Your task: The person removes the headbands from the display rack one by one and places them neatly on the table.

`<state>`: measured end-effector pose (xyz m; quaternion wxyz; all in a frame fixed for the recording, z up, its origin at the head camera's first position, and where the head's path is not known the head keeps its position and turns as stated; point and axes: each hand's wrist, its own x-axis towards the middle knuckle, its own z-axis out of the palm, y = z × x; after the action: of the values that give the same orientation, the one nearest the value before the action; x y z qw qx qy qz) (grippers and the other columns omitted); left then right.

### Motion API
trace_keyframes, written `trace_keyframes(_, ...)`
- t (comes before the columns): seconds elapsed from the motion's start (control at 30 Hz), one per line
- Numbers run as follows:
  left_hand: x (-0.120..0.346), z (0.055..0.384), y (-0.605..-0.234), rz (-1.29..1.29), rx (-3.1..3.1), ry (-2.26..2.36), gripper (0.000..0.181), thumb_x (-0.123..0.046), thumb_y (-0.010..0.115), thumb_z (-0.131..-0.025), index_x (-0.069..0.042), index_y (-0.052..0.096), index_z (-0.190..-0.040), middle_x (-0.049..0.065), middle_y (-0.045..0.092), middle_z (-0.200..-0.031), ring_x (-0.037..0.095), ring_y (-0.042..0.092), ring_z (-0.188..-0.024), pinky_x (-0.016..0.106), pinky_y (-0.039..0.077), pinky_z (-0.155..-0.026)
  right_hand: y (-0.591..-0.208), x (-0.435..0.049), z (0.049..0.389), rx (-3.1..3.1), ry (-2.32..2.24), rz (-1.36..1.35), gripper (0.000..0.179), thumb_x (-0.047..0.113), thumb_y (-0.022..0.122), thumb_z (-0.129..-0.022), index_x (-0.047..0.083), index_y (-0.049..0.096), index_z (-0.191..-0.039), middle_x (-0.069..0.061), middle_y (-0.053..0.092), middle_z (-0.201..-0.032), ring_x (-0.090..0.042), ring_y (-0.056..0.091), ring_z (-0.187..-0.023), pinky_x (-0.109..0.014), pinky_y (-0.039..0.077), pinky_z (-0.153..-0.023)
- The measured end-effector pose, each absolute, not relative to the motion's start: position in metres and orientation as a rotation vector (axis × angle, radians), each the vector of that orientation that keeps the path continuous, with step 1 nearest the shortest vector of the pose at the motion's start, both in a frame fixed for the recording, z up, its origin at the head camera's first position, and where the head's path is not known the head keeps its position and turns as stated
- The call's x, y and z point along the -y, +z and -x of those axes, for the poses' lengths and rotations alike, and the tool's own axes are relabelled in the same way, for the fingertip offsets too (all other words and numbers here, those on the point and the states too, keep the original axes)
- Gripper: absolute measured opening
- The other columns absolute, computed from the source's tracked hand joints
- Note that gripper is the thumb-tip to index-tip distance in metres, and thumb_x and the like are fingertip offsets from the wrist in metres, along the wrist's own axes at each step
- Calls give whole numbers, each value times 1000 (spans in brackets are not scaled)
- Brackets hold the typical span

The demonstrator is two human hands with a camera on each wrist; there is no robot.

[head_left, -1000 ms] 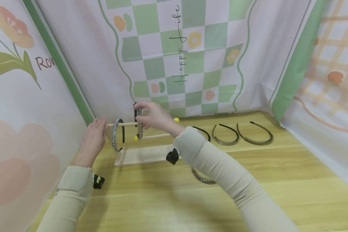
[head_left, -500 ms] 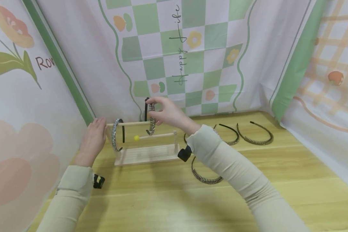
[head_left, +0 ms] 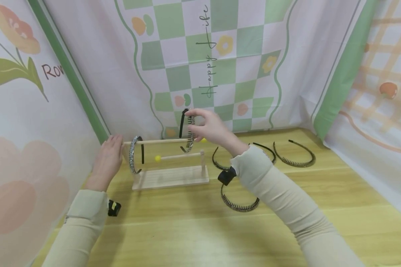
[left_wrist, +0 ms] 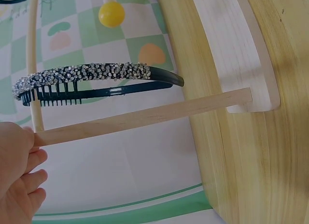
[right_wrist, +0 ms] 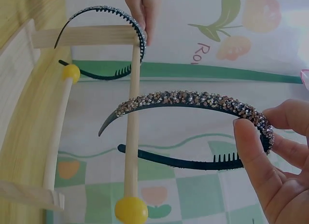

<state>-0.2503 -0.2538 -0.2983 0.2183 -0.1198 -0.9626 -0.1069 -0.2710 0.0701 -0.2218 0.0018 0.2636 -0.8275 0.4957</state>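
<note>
My right hand [head_left: 208, 128] pinches a black toothed headband [right_wrist: 193, 99] with a glittery outer band, thumb on one side and fingers on the other. Its two arms pass either side of the upper rod [head_left: 162, 141] of a wooden headband rack [head_left: 170, 178], near the rod's yellow ball end [right_wrist: 131, 210]. My left hand [head_left: 107, 159] grips the top of the rack's left upright [left_wrist: 145, 116], where the upper rod joins it; fingertips show bent beside the wood. A silver glittery headband [head_left: 131, 155] hangs on that rod close to my left hand.
Several more toothed headbands lie on the wooden table, one at the far right [head_left: 297, 164] and one in front of my right arm [head_left: 240, 208]. The rack's lower rod [head_left: 180, 155] ends in a yellow ball. Printed cloth [head_left: 247, 78] hangs behind and on both sides.
My right hand has carried its headband rightward along the upper rod and slightly upward, toward the yellow ball end. My left hand and the silver headband have stayed in place.
</note>
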Motion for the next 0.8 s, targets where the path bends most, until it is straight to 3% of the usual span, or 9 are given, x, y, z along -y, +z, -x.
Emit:
trace_keyframes(0.17,254,250,-299,333,2660,-295,41,-9,36,-99,12,31,-134,32,32,-136,47,26,-127,52,14,-109,-224,-84,271,2577,1558,-803,43,13,60,-89,12,49,-131,-2,39,-140,-27,65,-68,-33,56,-59)
trace_keyframes(0.43,254,251,-299,339,2652,-306,40,-9,36,-99,12,33,-133,32,33,-135,47,26,-127,53,14,-109,-223,-104,266,2539,1617,-754,44,9,60,-88,10,49,-131,-6,40,-139,-28,64,-66,-35,57,-62)
trace_keyframes(0.8,253,249,-297,358,2640,-310,39,-7,37,-99,13,34,-132,33,35,-134,46,28,-126,54,16,-108,-229,-133,264,2544,1609,-707,46,9,59,-89,9,46,-133,-9,38,-139,-29,64,-76,-35,57,-65)
